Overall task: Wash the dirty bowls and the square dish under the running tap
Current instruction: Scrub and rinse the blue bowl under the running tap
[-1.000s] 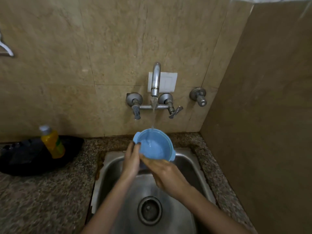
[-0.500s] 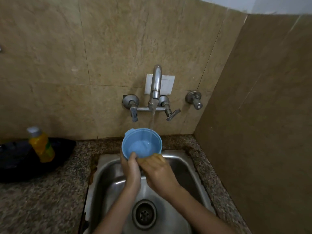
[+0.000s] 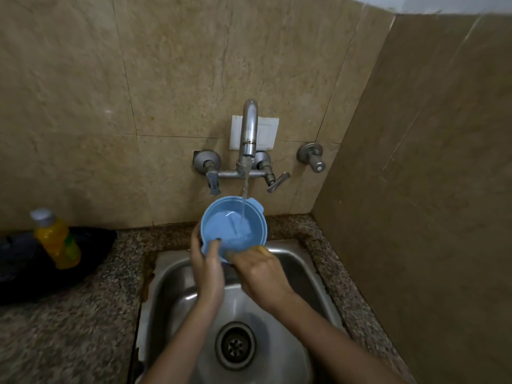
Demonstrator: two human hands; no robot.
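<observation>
A light blue plastic bowl (image 3: 234,224) with small side tabs is held tilted toward me above the back of the steel sink (image 3: 166,278). Water streams from the wall tap (image 3: 248,128) into its right half and pools inside. My left hand (image 3: 206,266) grips the bowl's near-left rim, thumb inside. My right hand (image 3: 263,273) is closed around a yellowish scrub pad (image 3: 259,248) pressed at the bowl's near edge. No other bowl or square dish is in view.
The sink drain (image 3: 235,345) lies below my forearms. A yellow liquid bottle (image 3: 56,238) stands on a dark cloth (image 3: 25,275) on the speckled granite counter (image 3: 69,328) at left. A tiled side wall (image 3: 429,189) closes in on the right.
The bowl has shifted left and tilted so its opening faces me more, and the stream now lands in its right half. Both hands have kept their grip on it.
</observation>
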